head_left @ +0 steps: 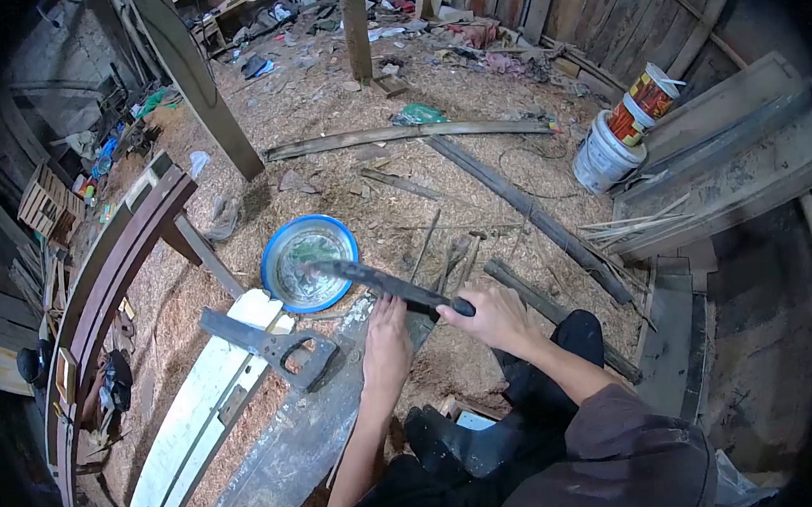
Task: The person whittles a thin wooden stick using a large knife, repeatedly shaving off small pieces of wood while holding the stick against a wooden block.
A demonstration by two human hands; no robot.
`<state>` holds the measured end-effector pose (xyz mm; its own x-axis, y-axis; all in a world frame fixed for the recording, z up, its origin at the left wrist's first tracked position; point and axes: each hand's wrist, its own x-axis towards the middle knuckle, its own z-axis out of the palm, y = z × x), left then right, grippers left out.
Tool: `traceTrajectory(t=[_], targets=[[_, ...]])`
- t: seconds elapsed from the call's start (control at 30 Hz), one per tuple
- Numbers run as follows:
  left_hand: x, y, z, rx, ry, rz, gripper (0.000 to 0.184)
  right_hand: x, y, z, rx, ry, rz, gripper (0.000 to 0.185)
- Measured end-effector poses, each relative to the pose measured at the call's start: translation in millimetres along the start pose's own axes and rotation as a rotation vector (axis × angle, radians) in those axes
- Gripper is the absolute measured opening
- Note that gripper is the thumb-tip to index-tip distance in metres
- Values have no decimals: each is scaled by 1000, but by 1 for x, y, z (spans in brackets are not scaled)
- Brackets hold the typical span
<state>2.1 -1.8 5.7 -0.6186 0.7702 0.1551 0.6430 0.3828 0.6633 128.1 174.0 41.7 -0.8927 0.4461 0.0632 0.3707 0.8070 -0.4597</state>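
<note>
So the long dark blade (384,281) is mid-frame, tip angled to the upper left, over the near rim of the blue-rimmed basin (271,291). Right hand (503,320) is closed around its black handle. Left hand (386,335) has its fingers partly extended and close together at the blade's lower edge; can't tell if they're pinching it. Just left of that, a handsaw (271,348) lies across a white curved board (185,429), beside the worn grey surface (279,460). Upper right there's a white bucket (597,160) with red-and-yellow labelled tubs (639,110) on top, print too small to read.
</note>
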Motion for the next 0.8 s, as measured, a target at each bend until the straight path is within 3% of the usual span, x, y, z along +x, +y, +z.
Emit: traceTrajectory(t=[0.17, 0.23, 0.3, 0.37, 0.8], targets=[[1, 5, -7, 19, 84, 86, 60, 24, 22, 11, -8, 72, 62, 67], [0, 3, -2, -6, 66, 63, 61, 18, 4, 4, 36, -32, 156, 65], [-1, 1, -1, -6, 41, 45, 60, 14, 4, 3, 33, -97, 138, 66], [1, 0, -2, -4, 24, 16, 59, 10, 18, 18, -3, 16, -25, 69], [2, 10, -6, -50, 75, 60, 60, 23, 30, 9, 65, 27, 39, 71]])
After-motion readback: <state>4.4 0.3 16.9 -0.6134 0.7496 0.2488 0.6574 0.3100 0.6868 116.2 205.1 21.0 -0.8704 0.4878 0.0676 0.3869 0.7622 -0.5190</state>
